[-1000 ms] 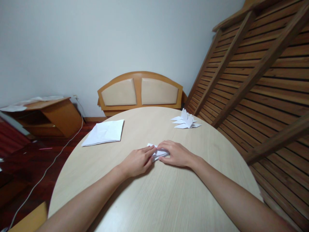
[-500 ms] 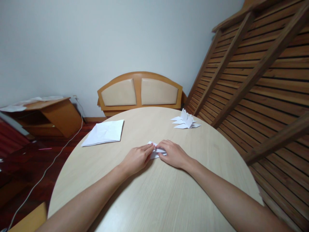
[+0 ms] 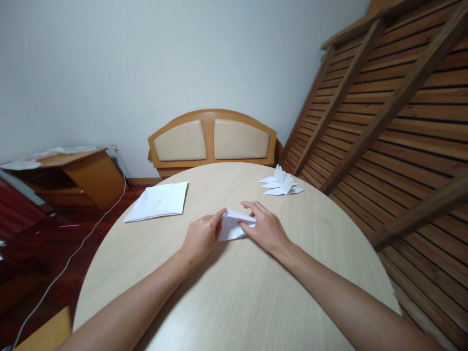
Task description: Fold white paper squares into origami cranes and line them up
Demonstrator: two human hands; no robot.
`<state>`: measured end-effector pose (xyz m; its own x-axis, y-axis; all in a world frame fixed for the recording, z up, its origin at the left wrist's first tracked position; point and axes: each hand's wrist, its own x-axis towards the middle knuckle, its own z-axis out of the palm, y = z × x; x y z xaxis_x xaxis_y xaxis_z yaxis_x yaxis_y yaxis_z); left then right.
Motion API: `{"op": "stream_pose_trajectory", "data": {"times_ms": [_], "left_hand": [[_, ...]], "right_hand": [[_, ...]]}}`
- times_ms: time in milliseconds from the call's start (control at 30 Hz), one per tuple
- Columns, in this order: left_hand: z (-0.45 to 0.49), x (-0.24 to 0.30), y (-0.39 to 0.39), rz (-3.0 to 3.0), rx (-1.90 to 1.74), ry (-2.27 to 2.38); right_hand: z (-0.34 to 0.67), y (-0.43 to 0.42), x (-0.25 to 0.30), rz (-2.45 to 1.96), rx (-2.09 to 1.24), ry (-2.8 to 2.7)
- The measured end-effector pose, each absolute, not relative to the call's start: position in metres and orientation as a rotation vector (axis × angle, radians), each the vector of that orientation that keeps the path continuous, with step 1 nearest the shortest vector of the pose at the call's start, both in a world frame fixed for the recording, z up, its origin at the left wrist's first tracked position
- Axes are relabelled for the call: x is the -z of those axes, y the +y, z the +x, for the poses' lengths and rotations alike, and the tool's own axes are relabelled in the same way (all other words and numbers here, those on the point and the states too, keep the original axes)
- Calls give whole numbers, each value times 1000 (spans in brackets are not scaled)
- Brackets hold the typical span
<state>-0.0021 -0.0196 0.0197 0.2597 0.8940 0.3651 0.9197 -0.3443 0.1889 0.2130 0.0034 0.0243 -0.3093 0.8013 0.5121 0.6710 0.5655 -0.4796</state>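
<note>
The left grip [image 3: 202, 235] pinched the folded paper [image 3: 230, 228] at its left end, the right grip [image 3: 266, 227], fingers parted, touched its right, and crisp creasing seemingly required aligned edges.

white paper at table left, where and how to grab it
The white paper lies flat, its left edge about at the rim of the table, so probably pinch that edge above and below, from the left, where there may be room underneath.
</note>
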Motion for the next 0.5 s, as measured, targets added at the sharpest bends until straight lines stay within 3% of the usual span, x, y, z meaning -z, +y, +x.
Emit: {"op": "stream_pose_trajectory", "data": {"times_ms": [300,500], "left_hand": [[0,-12,-11,-2514,1726,-2122],[-2,-2,-4,-2618,1634,-2218]], "right_hand": [[208,2,-22,-838,-436,-1923],[207,4,-12,-776,-564,-2122]]}}
